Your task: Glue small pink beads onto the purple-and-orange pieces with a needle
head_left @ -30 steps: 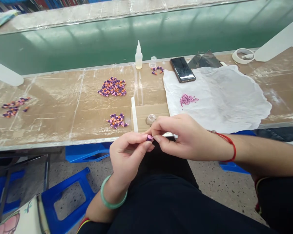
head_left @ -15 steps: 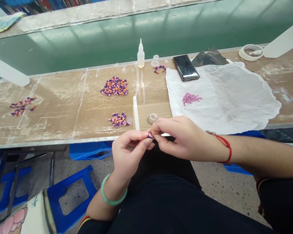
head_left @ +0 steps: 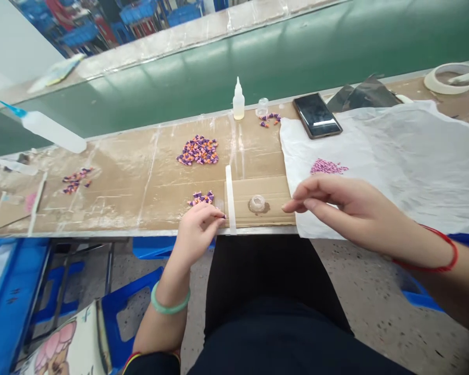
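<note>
My left hand (head_left: 197, 229) is at the table's front edge, thumb and fingers pinched on a small purple piece (head_left: 224, 216) that mostly hides behind the fingertips. Just behind that hand lies a small heap of purple, pink and orange pieces (head_left: 201, 198), partly covered by it. My right hand (head_left: 344, 208) hovers over the near left part of a white cloth (head_left: 394, 156), fingers stretched and thumb apart, with nothing seen in them. Beyond it on the cloth is a pile of tiny pink pieces (head_left: 327, 166). Between my hands, a small clear round dish (head_left: 257, 203) sits on a cardboard piece (head_left: 273, 187).
A white strip (head_left: 230, 200) lies along the cardboard's left side. Farther back are a larger heap of purple pieces (head_left: 198, 151), a dropper bottle (head_left: 238, 101), a clear cap (head_left: 262, 107) and a phone (head_left: 316, 115). A tape roll (head_left: 433, 83) is at the far right.
My hands have moved apart: the left went toward the small heap with the purple piece, the right let go and moved right over the cloth. The camera view has shifted.
</note>
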Demonstrator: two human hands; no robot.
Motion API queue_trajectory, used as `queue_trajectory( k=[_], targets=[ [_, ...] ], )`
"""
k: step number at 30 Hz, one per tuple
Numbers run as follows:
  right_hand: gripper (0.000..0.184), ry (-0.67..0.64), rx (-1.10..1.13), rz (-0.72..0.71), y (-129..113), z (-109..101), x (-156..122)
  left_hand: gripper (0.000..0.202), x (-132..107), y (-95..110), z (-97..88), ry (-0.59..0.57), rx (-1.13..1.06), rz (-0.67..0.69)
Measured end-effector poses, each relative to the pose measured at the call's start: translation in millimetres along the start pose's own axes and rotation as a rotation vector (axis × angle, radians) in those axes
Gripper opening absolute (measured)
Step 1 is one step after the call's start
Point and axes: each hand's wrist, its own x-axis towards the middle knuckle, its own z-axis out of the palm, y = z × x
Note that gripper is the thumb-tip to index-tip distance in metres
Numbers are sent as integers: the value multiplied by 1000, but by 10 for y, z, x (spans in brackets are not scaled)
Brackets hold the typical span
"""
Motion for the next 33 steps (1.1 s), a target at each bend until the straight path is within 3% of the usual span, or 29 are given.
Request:
queue_trajectory(
  k=[3, 6, 11, 15, 22, 33],
  targets=[
    [17, 30, -18, 39, 151, -53, -23, 8, 163, -235, -165, -37, 152, -59],
    [20, 44, -18, 58, 258, -78, -26, 13, 441, -371, -240, 10, 255, -103],
    [18, 43, -29, 81, 306, -77, 2, 14, 1120, -477, -147, 110, 390, -245],
    [15, 32, -41, 67, 290, -92, -5, 25, 1467, -519, -45, 45, 521, -263],
    [18, 69, -47, 43, 362, -140, -77, 15, 1515, -560, -45, 58, 507, -220],
    [29, 105, -7, 63, 470, -53, -115, 10, 1388, -655, -213, 271, 292, -184]
  ],
)
